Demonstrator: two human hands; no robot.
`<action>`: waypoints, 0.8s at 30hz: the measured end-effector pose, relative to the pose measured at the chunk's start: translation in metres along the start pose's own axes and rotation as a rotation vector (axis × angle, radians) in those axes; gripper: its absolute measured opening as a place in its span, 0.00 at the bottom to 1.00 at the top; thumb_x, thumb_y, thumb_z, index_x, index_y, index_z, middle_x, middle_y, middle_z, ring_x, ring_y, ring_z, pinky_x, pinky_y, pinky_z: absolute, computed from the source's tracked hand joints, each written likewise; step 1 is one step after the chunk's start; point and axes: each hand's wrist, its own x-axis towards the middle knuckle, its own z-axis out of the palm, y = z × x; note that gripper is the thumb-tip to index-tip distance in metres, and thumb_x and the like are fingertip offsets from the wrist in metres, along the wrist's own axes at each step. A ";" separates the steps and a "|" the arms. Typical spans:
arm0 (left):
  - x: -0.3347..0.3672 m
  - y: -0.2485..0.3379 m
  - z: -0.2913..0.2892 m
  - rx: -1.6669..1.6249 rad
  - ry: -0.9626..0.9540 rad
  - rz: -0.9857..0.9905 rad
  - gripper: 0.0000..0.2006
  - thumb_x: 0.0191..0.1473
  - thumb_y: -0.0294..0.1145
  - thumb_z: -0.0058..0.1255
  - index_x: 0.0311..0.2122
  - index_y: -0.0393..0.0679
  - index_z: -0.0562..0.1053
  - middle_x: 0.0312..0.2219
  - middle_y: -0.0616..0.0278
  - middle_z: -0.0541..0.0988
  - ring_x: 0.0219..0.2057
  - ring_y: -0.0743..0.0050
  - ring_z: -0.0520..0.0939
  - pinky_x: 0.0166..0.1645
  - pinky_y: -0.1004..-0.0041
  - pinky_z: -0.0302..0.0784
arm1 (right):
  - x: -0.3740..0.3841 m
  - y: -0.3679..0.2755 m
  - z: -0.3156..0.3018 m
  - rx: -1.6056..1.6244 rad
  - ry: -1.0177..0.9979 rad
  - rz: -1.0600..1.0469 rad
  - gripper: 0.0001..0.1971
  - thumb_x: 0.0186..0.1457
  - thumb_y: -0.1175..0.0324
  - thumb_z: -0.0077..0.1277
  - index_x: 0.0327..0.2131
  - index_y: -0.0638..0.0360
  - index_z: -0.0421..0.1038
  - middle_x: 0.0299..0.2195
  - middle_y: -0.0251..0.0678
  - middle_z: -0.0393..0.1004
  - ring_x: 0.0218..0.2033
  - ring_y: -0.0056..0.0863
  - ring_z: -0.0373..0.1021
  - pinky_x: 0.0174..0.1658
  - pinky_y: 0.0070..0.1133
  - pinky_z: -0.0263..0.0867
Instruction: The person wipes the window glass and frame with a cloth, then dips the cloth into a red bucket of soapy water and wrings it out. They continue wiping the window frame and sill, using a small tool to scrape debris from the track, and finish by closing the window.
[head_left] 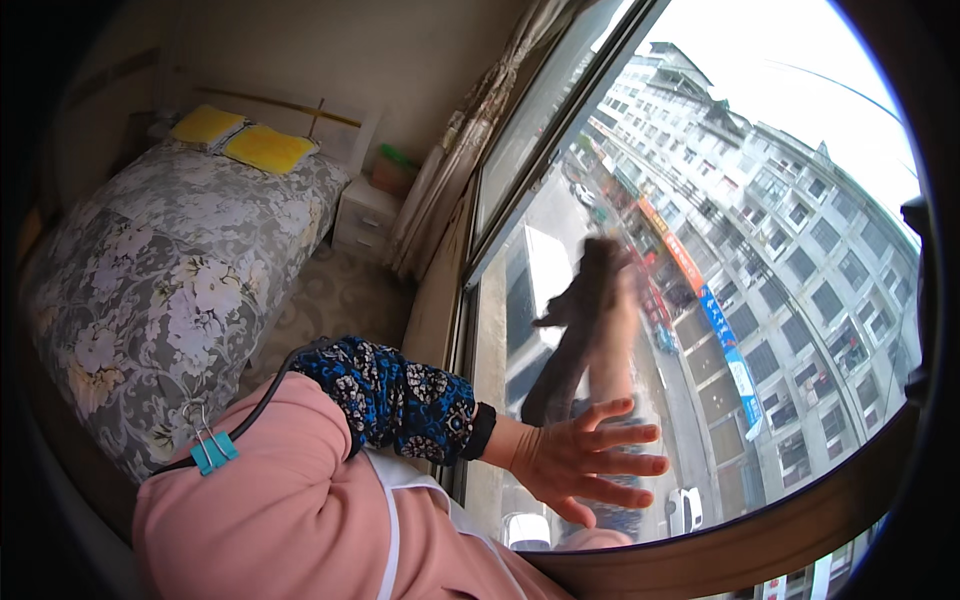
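My left hand (590, 462) is open, fingers spread wide, with its back toward me, against or just in front of the window glass (700, 440). A blue floral sleeve cover (395, 395) over my pink top ends at its wrist. Beyond that hand, seen through or in the glass, a blurred forearm reaches up; it appears to be my right arm. My right hand (622, 275), smeared by motion, is on a dark cloth (575, 345) that hangs down beside the forearm. Its fingers are not distinct.
A brown window frame (740, 550) curves along the lower right; a dark upright frame (545, 165) stands left of the pane. Street and buildings lie far below outside. Behind me are a curtain (470, 140), a white nightstand (362, 218) and a floral-covered bed (180, 270).
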 end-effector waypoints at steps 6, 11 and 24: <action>0.005 0.006 -0.001 -0.057 -0.027 0.026 0.42 0.54 0.62 0.53 0.70 0.59 0.54 0.71 0.54 0.51 0.71 0.43 0.49 0.70 0.34 0.32 | -0.038 -0.174 0.008 0.001 -0.187 -0.094 0.24 0.67 0.50 0.45 0.54 0.60 0.70 0.47 0.41 0.75 0.43 0.32 0.74 0.47 0.25 0.68; 0.006 0.008 -0.003 -0.057 -0.058 0.024 0.37 0.57 0.62 0.48 0.68 0.61 0.58 0.69 0.56 0.56 0.71 0.46 0.52 0.70 0.34 0.32 | -0.100 -0.093 -0.015 -0.123 -0.021 0.143 0.27 0.67 0.48 0.42 0.58 0.60 0.64 0.53 0.42 0.70 0.50 0.33 0.67 0.54 0.27 0.62; 0.009 0.010 0.004 -0.079 0.035 0.020 0.40 0.52 0.63 0.55 0.67 0.61 0.60 0.71 0.59 0.52 0.72 0.51 0.49 0.71 0.37 0.30 | -0.170 0.020 -0.036 -0.217 0.155 0.544 0.37 0.68 0.43 0.35 0.69 0.61 0.48 0.67 0.43 0.56 0.69 0.38 0.51 0.70 0.34 0.44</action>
